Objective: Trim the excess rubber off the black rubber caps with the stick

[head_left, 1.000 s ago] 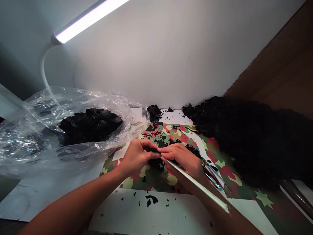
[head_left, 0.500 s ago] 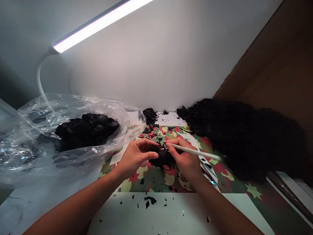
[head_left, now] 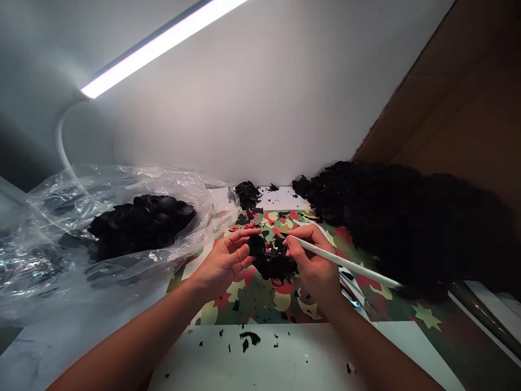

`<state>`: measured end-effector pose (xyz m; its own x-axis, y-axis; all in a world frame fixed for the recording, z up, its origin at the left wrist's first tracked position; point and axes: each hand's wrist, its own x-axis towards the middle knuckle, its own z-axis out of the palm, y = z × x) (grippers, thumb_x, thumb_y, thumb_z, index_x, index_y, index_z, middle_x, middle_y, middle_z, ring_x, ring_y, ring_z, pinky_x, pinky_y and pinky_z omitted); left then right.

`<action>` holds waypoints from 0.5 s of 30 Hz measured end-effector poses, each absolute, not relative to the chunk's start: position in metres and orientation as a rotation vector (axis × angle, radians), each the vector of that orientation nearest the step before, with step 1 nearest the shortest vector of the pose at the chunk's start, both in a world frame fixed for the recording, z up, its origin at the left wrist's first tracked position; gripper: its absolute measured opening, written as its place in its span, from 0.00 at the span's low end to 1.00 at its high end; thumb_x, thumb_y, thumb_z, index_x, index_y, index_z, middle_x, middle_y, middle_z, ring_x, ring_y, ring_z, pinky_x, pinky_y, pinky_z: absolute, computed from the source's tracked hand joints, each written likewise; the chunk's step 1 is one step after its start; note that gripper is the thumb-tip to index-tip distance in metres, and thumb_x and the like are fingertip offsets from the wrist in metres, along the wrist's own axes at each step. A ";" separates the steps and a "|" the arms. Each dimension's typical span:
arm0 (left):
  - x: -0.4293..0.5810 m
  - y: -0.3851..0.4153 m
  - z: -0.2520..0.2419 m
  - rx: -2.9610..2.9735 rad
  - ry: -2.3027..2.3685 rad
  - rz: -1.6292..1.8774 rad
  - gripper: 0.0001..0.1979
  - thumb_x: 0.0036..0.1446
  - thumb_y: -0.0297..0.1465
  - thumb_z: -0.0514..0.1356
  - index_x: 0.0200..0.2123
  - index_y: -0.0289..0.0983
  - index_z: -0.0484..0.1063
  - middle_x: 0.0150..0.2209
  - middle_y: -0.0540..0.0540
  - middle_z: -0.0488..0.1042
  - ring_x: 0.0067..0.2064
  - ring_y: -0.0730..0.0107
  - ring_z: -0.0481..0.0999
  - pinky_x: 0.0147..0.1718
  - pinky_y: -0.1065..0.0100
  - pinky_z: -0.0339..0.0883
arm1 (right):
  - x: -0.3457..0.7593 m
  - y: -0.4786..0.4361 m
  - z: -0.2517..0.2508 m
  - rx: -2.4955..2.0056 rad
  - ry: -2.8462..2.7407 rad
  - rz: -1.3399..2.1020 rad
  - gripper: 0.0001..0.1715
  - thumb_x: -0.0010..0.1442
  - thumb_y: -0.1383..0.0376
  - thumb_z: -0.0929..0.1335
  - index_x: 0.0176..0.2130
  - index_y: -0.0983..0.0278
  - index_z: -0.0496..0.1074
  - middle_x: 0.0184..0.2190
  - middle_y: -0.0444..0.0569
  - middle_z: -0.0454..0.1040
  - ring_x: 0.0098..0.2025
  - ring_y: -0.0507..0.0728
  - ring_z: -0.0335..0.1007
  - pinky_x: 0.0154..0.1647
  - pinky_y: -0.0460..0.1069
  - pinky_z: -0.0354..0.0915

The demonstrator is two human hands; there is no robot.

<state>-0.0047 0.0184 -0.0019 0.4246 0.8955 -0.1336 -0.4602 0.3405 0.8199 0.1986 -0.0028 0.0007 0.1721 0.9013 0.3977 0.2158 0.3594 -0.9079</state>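
Note:
Between the thumb and fingers of my left hand (head_left: 226,258) is a small round black rubber-like part (head_left: 256,245), its round face turned toward me. My right hand (head_left: 315,260) grips a long thin white stick (head_left: 345,262) like a pen, near its left end; the tip by my fingers is too small to make out. Its other end slants down to the right. Under and between both hands lies a clump of black scraps (head_left: 277,267) on a camouflage-patterned mat (head_left: 260,301).
At left, a clear plastic bag (head_left: 122,176) holds many ribbed black parts (head_left: 142,222). A large black heap (head_left: 407,228) fills the right, beside cardboard (head_left: 448,108). A red-and-blue-handled tool (head_left: 350,296) lies by my right wrist. A lit lamp (head_left: 163,49) hangs above; white paper (head_left: 285,358) lies in front.
My left hand has turned the round black part so its face shows. The stick has swung, its far end now lower and farther right. My right hand has shifted slightly right.

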 end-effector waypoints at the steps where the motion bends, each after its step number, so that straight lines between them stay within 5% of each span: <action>1: -0.004 0.018 -0.002 0.797 0.647 0.974 0.21 0.49 0.37 0.75 0.48 0.41 0.81 0.49 0.43 0.79 0.47 0.65 0.79 0.45 0.70 0.72 | 0.198 -0.005 0.002 -1.089 -1.346 0.681 0.07 0.65 0.63 0.69 0.33 0.59 0.70 0.28 0.42 0.71 0.32 0.55 0.69 0.35 0.49 0.65; 8: -0.001 0.018 -0.003 0.845 0.691 0.998 0.21 0.47 0.38 0.75 0.46 0.41 0.82 0.43 0.44 0.80 0.42 0.67 0.79 0.40 0.72 0.72 | 0.189 -0.016 0.013 -0.925 -1.674 0.728 0.07 0.64 0.68 0.68 0.33 0.59 0.69 0.46 0.48 0.80 0.46 0.58 0.77 0.47 0.54 0.70; 15: 0.001 0.017 -0.003 0.865 0.749 1.014 0.22 0.44 0.36 0.77 0.45 0.40 0.83 0.42 0.44 0.81 0.40 0.66 0.79 0.41 0.69 0.73 | 0.185 -0.016 0.012 -0.962 -1.745 0.603 0.07 0.63 0.69 0.68 0.32 0.59 0.70 0.43 0.48 0.82 0.44 0.59 0.78 0.49 0.57 0.69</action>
